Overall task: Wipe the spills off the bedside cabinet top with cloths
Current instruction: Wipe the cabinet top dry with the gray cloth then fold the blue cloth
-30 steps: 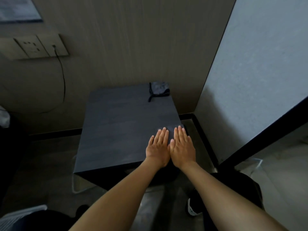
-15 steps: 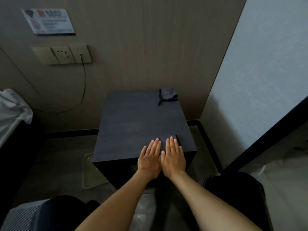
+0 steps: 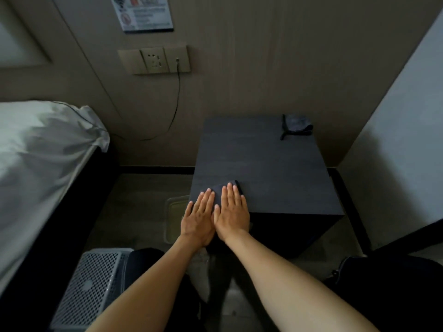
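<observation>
Both hands flat, palms down, side by side at the near-left corner of the cabinet [image 3: 263,168]. Left hand [image 3: 199,218] and right hand [image 3: 231,212] touch along the thumbs, fingers straight and close together, nothing gripped in either. Under the fingertips sits a dark cloth [image 3: 225,185], folded flat on the cabinet top; only its far edge and a corner show past the right fingers, rest is hidden by the hands. Left hand partly overhangs the cabinet's left edge; its heel is off the front edge. Right heel also past the front edge. A second cloth [image 3: 297,127], dark grey and bunched, with a dark strap or loop hanging off its near side, lies at the far-right corner of the top, well apart from the hands. Cabinet top is dark, matte; can't make out any spill on it in this light. Cabinet stands in a corner, back against a panelled wall, right side close to a pale wall. Wall socket [image 3: 154,59] above left, with a cable [image 3: 176,109] plugged in and drooping down behind the bed [image 3: 40,149]. Notice [image 3: 143,13] above the socket, text unreadable. White bedding at left. Perforated basket [image 3: 93,286] on the floor near-left. A clear plastic item on the floor beside the cabinet, mostly hidden by the left hand.
</observation>
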Tool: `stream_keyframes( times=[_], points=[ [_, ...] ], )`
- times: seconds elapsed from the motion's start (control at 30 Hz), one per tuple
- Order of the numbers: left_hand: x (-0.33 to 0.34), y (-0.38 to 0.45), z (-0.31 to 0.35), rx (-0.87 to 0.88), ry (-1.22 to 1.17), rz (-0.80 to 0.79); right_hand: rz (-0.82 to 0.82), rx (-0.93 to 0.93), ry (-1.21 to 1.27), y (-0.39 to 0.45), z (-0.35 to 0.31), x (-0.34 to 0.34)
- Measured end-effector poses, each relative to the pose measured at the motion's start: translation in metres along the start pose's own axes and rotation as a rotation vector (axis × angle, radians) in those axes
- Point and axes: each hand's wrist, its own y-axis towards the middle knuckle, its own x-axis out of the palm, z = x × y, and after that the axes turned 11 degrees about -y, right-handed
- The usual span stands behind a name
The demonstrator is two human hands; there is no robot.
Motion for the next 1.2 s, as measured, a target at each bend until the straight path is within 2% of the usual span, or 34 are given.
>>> stream_keyframes(
  times=[0.23,0.47,0.8,1.2],
  points=[
    [-0.014,0.006,-0.041,-0.040,-0.016,-0.071,-0.026,-0.071,0.036,0.016,-0.036,-0.003],
    [-0.022,0.041,-0.016,-0.083,0.004,-0.085,-0.053,-0.118,0.068,0.043,-0.008,-0.008],
    [0.000,0.104,0.115,0.097,0.022,-0.080,0.000,0.091,0.035,0.054,0.135,-0.002],
    [0.026,0.127,0.255,0.286,-0.028,-0.098,-0.015,0.284,0.018,0.027,0.275,-0.003]
  ],
)
